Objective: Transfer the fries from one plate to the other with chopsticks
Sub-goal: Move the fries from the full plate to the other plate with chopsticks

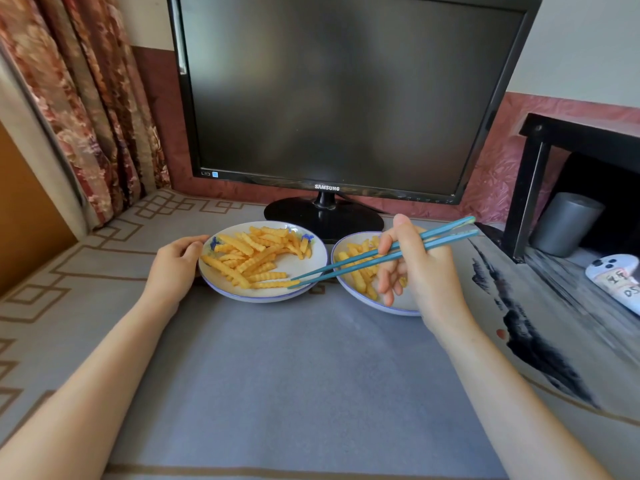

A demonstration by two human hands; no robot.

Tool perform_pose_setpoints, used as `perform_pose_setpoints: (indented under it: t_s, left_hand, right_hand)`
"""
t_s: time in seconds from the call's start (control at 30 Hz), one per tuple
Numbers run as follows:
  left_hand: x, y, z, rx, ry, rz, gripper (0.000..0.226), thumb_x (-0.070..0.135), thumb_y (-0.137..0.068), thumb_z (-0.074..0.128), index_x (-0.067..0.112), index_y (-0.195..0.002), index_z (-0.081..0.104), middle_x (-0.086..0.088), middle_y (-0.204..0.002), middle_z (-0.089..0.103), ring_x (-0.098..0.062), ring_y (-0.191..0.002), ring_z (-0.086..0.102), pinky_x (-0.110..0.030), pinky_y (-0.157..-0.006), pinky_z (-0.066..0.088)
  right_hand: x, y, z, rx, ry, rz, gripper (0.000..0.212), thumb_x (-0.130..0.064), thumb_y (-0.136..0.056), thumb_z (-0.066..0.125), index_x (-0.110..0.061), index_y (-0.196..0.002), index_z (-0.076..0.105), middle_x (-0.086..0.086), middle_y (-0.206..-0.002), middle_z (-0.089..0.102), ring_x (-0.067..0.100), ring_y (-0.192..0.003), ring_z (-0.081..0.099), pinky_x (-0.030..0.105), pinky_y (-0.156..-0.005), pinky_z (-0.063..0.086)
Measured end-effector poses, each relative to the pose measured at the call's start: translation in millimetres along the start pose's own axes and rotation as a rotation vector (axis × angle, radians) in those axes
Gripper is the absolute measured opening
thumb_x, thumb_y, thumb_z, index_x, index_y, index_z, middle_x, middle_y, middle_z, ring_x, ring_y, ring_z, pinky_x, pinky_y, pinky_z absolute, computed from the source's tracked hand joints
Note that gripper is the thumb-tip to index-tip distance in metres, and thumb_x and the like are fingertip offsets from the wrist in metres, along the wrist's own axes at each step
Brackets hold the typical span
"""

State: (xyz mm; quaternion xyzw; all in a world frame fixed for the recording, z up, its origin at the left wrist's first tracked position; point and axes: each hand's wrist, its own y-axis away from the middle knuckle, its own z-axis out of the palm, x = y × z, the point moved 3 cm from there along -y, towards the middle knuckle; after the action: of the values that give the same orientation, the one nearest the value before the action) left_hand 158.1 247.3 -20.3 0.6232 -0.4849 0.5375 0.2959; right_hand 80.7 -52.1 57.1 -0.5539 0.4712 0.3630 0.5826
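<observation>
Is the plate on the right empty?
No, partly filled: the right plate holds several fries, though the right hand hides part of it.

This is looking like a lived-in room of a home. A floral curtain (86, 116) is hanging at the upper left, and a dark Samsung monitor (329, 91) is standing at top centre on a fret-bordered tablecloth (277, 375). Pink textured wall covering (495, 168) is running behind it. At the right, a black shelf (540, 161) is sheltering a grey cylinder (564, 223) and a white remote (613, 271). A blue-rimmed plate (263, 298) of crinkle-cut fries (249, 258) is sitting mid-frame.
</observation>
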Motion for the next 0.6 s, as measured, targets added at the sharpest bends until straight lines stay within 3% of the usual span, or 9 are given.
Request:
perform_pose_setpoints:
  t_s: [0.1,0.4,0.6]
  left_hand:
    - [0,0,-1,-0.001,-0.006,0.007,0.030,0.010,-0.096,0.041,0.012,-0.111,0.067,-0.010,-0.103,0.067,-0.023,-0.095,0.062,-0.034,-0.087,0.048]
    - [3,4,2,0.013,0.015,-0.003,0.031,0.010,-0.098,0.039,0.008,-0.117,0.064,-0.007,-0.102,0.064,-0.015,-0.084,0.060,-0.013,-0.061,0.043]
    - [4,4,1,0.010,0.016,-0.004,0.032,0.009,-0.098,0.039,0.007,-0.118,0.064,-0.007,-0.101,0.064,-0.019,-0.091,0.060,-0.019,-0.067,0.043]
  right_hand:
    - [-2,-1,-6,-0.015,-0.005,-0.008,0.041,-0.023,-0.101,0.038,-0.006,-0.066,0.052,0.014,-0.038,0.048,0.021,-0.027,0.040,0.022,-0.037,0.029]
    - [2,-4,22,-0.140,0.005,0.005,0.043,-0.027,-0.103,0.037,-0.009,-0.066,0.053,0.012,-0.039,0.051,0.020,-0.028,0.044,0.022,-0.036,0.028]
    - [1,-4,25,-0.069,-0.002,0.039,0.045,-0.030,-0.102,0.039,-0.011,-0.062,0.050,0.011,-0.038,0.050,0.020,-0.028,0.044,0.021,-0.036,0.029]
